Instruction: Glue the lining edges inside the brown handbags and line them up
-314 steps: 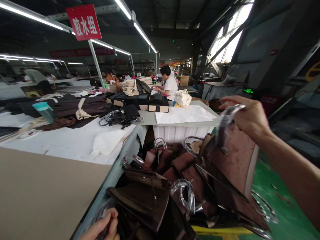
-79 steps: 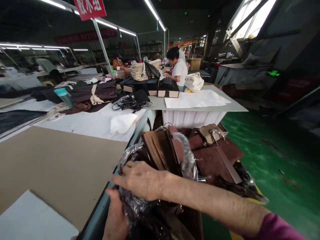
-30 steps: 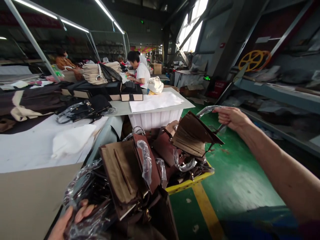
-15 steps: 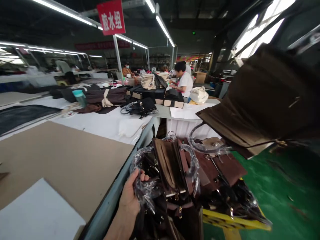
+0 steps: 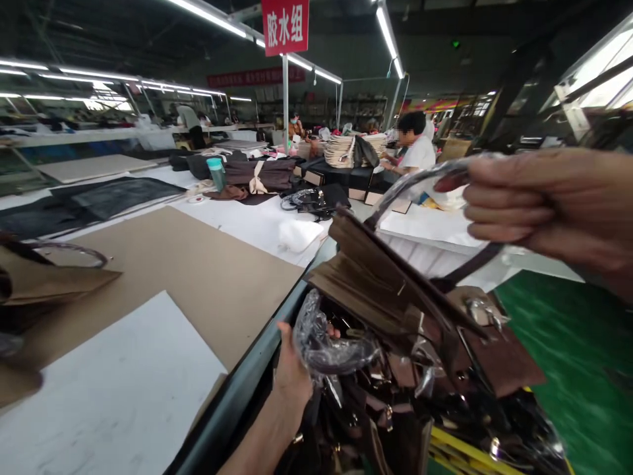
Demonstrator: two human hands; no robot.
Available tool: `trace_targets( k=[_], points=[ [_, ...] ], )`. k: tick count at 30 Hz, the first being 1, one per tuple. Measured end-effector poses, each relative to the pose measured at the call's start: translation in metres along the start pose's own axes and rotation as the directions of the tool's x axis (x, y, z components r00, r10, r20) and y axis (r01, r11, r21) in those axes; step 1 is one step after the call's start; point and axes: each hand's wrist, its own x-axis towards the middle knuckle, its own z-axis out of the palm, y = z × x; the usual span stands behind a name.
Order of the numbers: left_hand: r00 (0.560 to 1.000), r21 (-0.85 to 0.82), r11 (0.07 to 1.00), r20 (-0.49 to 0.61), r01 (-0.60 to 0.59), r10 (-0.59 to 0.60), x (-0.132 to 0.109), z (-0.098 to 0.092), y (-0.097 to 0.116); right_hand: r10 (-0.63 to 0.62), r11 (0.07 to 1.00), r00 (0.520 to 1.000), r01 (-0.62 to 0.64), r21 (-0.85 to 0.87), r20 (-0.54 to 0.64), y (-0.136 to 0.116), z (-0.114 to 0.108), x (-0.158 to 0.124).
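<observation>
My left hand (image 5: 293,373) reaches in beside the table edge, its fingers curled round a handbag handle wrapped in clear plastic (image 5: 336,349). At the right, my right hand (image 5: 519,198) grips the plastic-covered handle of a dark brown handbag (image 5: 380,277). That handbag hangs tilted over the pile, its open top toward the left. Below it, several brown handbags (image 5: 504,356) with metal fittings lie heaped in a yellow crate (image 5: 465,452). The held handbag partly hides the pile.
A table edge (image 5: 247,382) runs along my left. On the table lie a beige board (image 5: 212,257), a white sheet (image 5: 119,382), a brown bag (image 5: 54,284), a teal-lidded cup (image 5: 216,175) and a black handbag (image 5: 321,200). A person (image 5: 418,152) works behind.
The view has turned left. My right hand has come into sight with a brown handbag hanging over the pile; the large brown bag has left the right side. My left hand keeps its grip.
</observation>
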Motion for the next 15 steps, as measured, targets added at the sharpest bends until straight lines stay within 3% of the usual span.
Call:
trace_targets(
  k=[2, 4, 6, 10, 15],
  points=[
    [0.998, 0.005, 0.999, 0.029, 0.051, -0.051, -0.006, -0.007, 0.005, 0.059, 0.997, 0.987, -0.066, 0.043, 0.152, 0.015, 0.017, -0.007],
    [0.994, 0.008, 0.995, 0.034, 0.102, -0.102, -0.010, -0.011, 0.009, 0.013, 0.996, 0.958, -0.037, 0.080, 0.288, 0.033, 0.035, -0.012],
    [0.994, 0.021, 0.994, 0.009, 0.108, -0.108, -0.010, -0.012, 0.010, -0.012, 0.990, 0.945, -0.034, 0.135, 0.327, 0.049, 0.051, -0.015],
    [0.990, 0.024, 0.995, -0.101, 0.102, -0.099, -0.006, -0.011, 0.006, -0.067, 0.947, 0.975, -0.004, 0.321, 0.211, 0.053, 0.071, -0.008],
    [0.986, 0.009, 0.996, -0.143, 0.092, -0.090, 0.000, -0.008, 0.003, -0.134, 0.911, 0.991, 0.126, 0.393, -0.007, 0.014, 0.051, 0.009]
  ],
)
